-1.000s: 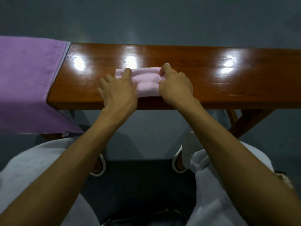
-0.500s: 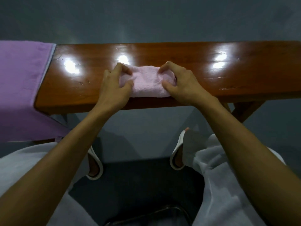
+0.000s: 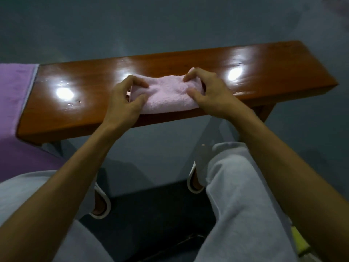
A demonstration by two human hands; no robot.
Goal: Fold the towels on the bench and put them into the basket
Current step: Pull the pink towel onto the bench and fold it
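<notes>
Gripping folded pink towel [image 3: 168,93] at both ends: left hand [image 3: 124,99] curled round the left end, thumb on near side, fingers over far side; right hand [image 3: 209,91] pinching the right end the same way. Lying on tabletop [image 3: 283,59], close to near edge, roughly mid-length. Changed from a second ago: then pressed flat under both hands, smoothing; half a second ago starting to curl in; now closed on the ends, bunching the cloth slightly between. View swung too, so tabletop slants in frame. Reads as folding finished on this one and pick-up starting; not lifted yet as far as visible. Next up, probably: carry to basket, not identifiable for sure here. Purple towel [image 3: 15,87] draped over left end of tabletop, unfolded, left to do.
</notes>
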